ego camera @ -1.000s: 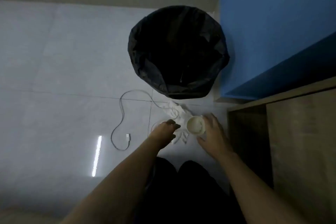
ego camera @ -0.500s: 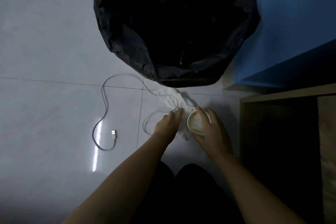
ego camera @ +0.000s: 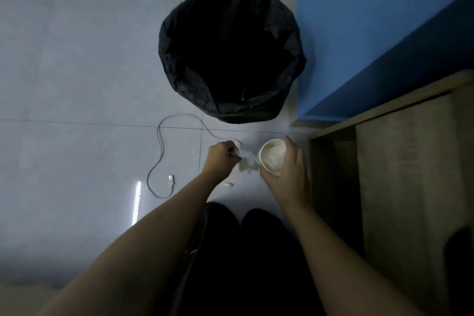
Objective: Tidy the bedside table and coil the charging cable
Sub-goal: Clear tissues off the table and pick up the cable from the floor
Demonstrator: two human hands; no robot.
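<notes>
A white charging cable (ego camera: 159,143) lies in loose curves on the tiled floor, its USB plug (ego camera: 171,179) at the left and its small plug (ego camera: 227,184) beside my left forearm. My left hand (ego camera: 221,159) is shut on a crumpled white tissue (ego camera: 247,161), lifted just off the floor. To its right, my right hand (ego camera: 287,169) grips a white paper cup (ego camera: 272,156), tilted with its mouth toward me and pale crumpled material inside. Both hands hover just in front of the bin.
A bin lined with a black bag (ego camera: 230,56) stands on the floor just beyond my hands. A blue panel (ego camera: 379,33) rises at the right, with the wooden bedside table (ego camera: 410,174) below it. My dark-clothed legs (ego camera: 243,251) are at the bottom.
Both hands rose from the floor: the left one closed on the tissue and lifted it, the right one picked up the cup. The view pulled back from the bin.
</notes>
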